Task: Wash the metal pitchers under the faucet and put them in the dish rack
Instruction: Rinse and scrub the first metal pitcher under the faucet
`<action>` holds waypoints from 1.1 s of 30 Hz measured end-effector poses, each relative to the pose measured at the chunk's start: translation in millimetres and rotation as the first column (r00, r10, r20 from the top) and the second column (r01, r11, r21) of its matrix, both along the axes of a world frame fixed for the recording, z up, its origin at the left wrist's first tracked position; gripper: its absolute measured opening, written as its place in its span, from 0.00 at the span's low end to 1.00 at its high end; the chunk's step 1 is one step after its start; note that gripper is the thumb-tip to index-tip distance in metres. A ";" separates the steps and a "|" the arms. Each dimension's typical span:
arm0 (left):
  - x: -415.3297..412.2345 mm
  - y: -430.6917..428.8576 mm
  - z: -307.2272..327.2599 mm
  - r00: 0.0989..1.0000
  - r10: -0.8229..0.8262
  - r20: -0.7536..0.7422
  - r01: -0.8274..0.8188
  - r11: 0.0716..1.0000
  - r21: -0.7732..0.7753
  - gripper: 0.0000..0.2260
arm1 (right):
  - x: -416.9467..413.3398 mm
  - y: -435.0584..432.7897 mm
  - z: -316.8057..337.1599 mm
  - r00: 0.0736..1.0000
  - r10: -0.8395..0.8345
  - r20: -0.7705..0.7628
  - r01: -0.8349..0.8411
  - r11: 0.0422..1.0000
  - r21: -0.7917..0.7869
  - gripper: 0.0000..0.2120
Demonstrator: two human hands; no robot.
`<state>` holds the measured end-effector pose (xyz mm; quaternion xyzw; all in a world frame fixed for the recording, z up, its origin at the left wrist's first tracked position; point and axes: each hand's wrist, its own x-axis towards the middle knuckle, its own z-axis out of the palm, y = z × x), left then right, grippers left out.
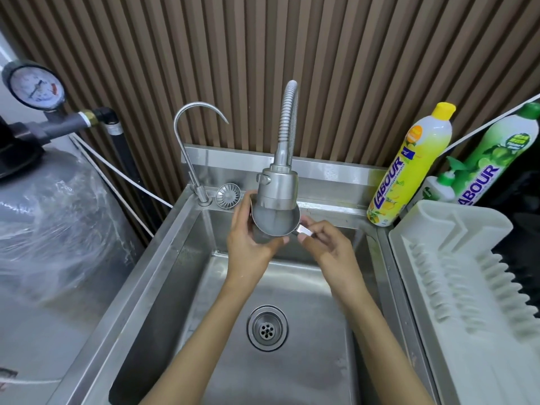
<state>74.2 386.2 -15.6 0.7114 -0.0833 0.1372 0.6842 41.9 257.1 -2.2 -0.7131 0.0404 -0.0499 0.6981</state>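
Note:
A small metal pitcher [274, 223] is held directly under the spray head of the flexible faucet [277, 185], over the back of the steel sink [163, 276]. Water is running into its open top. My left hand [248, 232] wraps around the pitcher's body from the left. My right hand [324, 241] pinches the pitcher's handle [304, 230] on the right. The white plastic dish rack [467, 276] stands to the right of the sink and holds nothing that I can see. No other pitcher is in view.
A thin gooseneck tap [190, 141] and a loose strainer [228, 195] sit at the sink's back left. Yellow [409, 168] and green [496, 153] detergent bottles and a small pump bottle [439, 188] stand behind the rack. A wrapped tank [52, 223] with a pressure gauge [33, 86] stands at left. The drain [267, 328] is at the basin's centre.

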 end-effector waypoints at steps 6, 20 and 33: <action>-12.2 4.9 11.6 0.942 0.293 0.161 -0.334 0.838 0.431 0.40 | 9.3 7.7 -18.9 0.980 0.167 -0.103 -0.101 0.878 0.467 0.06; -10.2 -4.2 -4.1 0.921 -0.099 -0.377 0.111 0.994 0.010 0.27 | -10.6 2.3 35.0 0.967 -0.199 0.158 0.254 0.759 -0.599 0.09; -18.9 7.3 21.6 0.939 0.341 0.051 -0.297 0.725 0.621 0.45 | 0.6 11.1 -14.9 0.978 0.146 -0.152 -0.071 0.907 0.414 0.06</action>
